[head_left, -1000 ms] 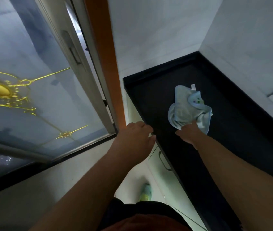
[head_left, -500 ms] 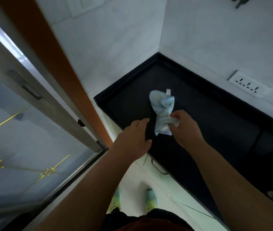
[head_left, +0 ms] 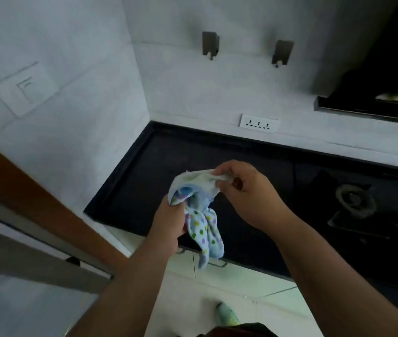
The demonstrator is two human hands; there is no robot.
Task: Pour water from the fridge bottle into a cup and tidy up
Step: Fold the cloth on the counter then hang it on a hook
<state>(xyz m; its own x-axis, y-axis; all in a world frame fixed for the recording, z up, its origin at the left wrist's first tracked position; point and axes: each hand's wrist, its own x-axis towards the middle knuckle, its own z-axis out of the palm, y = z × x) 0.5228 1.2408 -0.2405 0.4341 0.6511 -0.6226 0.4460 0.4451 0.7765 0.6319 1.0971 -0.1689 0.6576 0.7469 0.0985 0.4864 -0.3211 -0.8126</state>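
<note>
A light blue cloth with coloured dots (head_left: 203,229) hangs in the air above the front edge of the black countertop (head_left: 149,171). My left hand (head_left: 168,224) grips its left side from below. My right hand (head_left: 249,193) pinches its top corner between thumb and fingers. The cloth's loose end dangles down past the counter edge. No bottle or cup is in view.
A gas burner (head_left: 354,200) sits in the counter at the right. A wall socket (head_left: 258,123) and two hooks (head_left: 210,45) are on the white back wall. The fridge door (head_left: 23,263) and an orange panel (head_left: 35,200) stand at the left. White cabinet fronts (head_left: 217,273) lie below.
My right hand has lifted the cloth off the counter, and my left hand has taken hold of it too. The view has swung right, away from the fridge door.
</note>
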